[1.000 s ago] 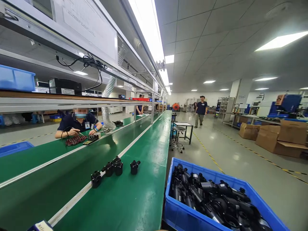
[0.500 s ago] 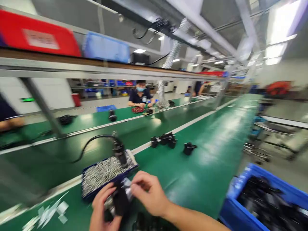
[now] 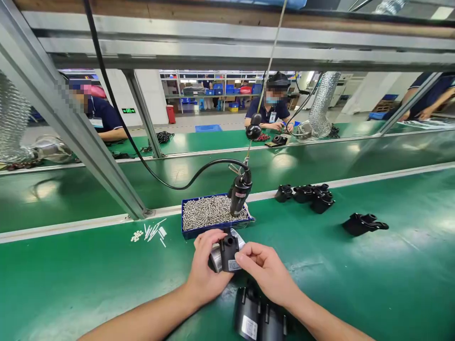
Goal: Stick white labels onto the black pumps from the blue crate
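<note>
Left hand [image 3: 209, 260] curls around a black plastic housing [image 3: 228, 253] just below the blue tray of screws [image 3: 213, 215], right hand [image 3: 266, 272] pinching its labelled side; an electric screwdriver [image 3: 240, 193] hangs over the tray, with more black housings [image 3: 313, 197] right of it.

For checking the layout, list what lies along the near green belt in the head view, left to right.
Small white washers → thin loose steel pins → shallow blue tray of steel screws → cluster of black moulded housings → lone black moulded housing
</note>
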Demonstrator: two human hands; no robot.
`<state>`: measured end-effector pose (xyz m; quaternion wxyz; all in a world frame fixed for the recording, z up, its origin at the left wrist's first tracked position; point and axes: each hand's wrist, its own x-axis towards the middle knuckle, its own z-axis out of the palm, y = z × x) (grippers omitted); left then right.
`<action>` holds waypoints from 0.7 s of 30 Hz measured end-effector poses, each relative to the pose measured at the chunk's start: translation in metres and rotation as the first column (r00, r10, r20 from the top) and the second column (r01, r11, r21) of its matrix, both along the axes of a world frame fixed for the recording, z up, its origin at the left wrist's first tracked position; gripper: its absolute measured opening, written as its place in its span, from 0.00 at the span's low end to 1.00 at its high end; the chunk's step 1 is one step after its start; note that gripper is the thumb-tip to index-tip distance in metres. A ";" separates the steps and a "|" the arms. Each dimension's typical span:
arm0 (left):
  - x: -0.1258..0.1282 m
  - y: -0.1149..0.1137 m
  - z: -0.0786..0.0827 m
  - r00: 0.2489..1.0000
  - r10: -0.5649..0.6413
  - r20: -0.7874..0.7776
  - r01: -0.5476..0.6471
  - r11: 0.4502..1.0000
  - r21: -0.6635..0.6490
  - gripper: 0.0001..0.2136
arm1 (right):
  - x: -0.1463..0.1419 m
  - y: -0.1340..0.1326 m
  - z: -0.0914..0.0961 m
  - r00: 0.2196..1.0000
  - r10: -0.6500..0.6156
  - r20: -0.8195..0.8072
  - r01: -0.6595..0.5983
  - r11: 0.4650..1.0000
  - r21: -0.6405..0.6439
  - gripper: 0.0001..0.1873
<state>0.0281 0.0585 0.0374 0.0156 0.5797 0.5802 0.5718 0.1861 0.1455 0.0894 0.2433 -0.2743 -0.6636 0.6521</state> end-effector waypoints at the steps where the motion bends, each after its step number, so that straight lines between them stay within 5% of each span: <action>1: 0.000 0.000 0.000 1.000 -0.007 -0.005 0.007 1.000 -0.006 0.19 | 0.000 0.000 0.000 1.000 -0.001 0.004 0.001 1.000 -0.009 0.32; 14: 0.000 0.000 0.005 1.000 -0.010 -0.024 0.009 1.000 -0.019 0.17 | 0.001 -0.006 -0.002 0.997 -0.051 0.063 0.049 0.998 0.028 0.30; 21: -0.001 0.000 0.006 1.000 -0.017 -0.021 0.016 1.000 -0.013 0.18 | 0.003 -0.009 -0.003 0.995 -0.090 0.044 0.078 0.970 0.230 0.22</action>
